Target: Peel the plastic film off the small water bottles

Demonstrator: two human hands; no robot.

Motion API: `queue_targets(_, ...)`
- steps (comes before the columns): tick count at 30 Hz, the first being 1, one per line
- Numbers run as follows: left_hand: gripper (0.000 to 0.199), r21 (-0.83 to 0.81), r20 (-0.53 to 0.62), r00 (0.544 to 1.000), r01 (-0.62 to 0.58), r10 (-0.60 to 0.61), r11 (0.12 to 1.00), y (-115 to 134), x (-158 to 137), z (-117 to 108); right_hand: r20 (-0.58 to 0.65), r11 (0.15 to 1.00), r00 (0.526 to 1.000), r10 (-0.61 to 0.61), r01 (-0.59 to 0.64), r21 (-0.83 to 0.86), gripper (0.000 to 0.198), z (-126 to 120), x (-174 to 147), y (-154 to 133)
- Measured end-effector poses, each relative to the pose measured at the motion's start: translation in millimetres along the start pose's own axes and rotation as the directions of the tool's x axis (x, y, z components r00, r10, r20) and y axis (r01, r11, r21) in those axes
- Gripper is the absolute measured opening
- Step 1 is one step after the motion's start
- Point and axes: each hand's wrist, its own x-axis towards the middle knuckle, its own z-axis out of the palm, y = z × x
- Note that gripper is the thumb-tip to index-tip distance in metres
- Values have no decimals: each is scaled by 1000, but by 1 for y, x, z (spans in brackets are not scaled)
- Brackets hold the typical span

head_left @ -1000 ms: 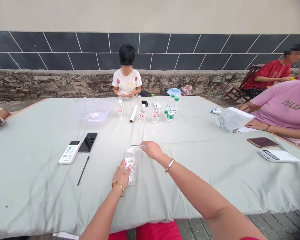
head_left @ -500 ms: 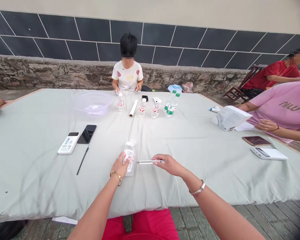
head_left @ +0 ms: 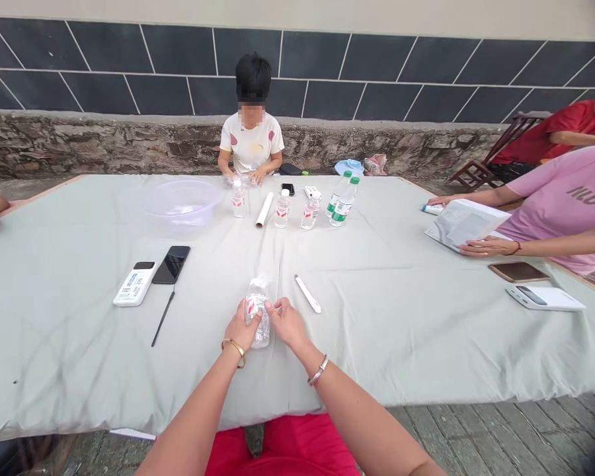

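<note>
A clear plastic bottle [head_left: 260,336] with a red-and-white label is on the cloth in front of me. Crinkled clear film seems to stick out around its top. My left hand [head_left: 240,326] is closed around the bottle's left side, thumb across the front. At the bottle's right edge, my right hand [head_left: 286,322] has its fingertips pinched against the side; whether they grip film or label there is too small to tell. A white utility knife [head_left: 308,294] lies flat just beyond my right hand, touched by neither hand.
Farther back on the cloth-covered table [head_left: 391,330] stand several water bottles [head_left: 282,210], a cardboard tube [head_left: 264,210] and a translucent basin [head_left: 181,205]. To the left lie a phone [head_left: 171,265] and a white power bank [head_left: 134,284]. People sit opposite and at right; one holds a box [head_left: 469,225].
My right hand has let go of the utility knife, leaving it on the table, and has moved left to the bottle. My left hand still holds the bottle.
</note>
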Motion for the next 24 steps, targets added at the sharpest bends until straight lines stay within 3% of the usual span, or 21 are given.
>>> queue_targets(2,70,3,2,1000,-2,2,1000,0,-1,-1,45,998,998,43,-46,50,36,16,-3,-9)
queue_targets(5,65,12,-11,1000,-20,20,1000,-2,-1,-2,13,990,999,44,-45,132,35,27,-5,-3)
queue_targets(10,61,68,-23,999,-23,24,997,-4,-3,-3,50,951,989,141,-149,272,30,18,-4,10)
queue_targets(15,58,133,-47,998,-25,32,991,-3,-6,-4,110,932,969,222,-244,269,29,13,-3,10)
queue_targets(17,55,148,-76,997,-13,24,989,-6,-8,-8,75,951,975,211,-223,216,29,10,-2,13)
queue_targets(20,51,164,-129,992,7,14,986,-9,-9,-16,18,991,991,135,-135,-3,29,4,0,16)
queue_targets(24,54,192,-235,970,-21,67,981,7,-9,-13,84,975,993,78,-58,-215,29,-2,-1,14)
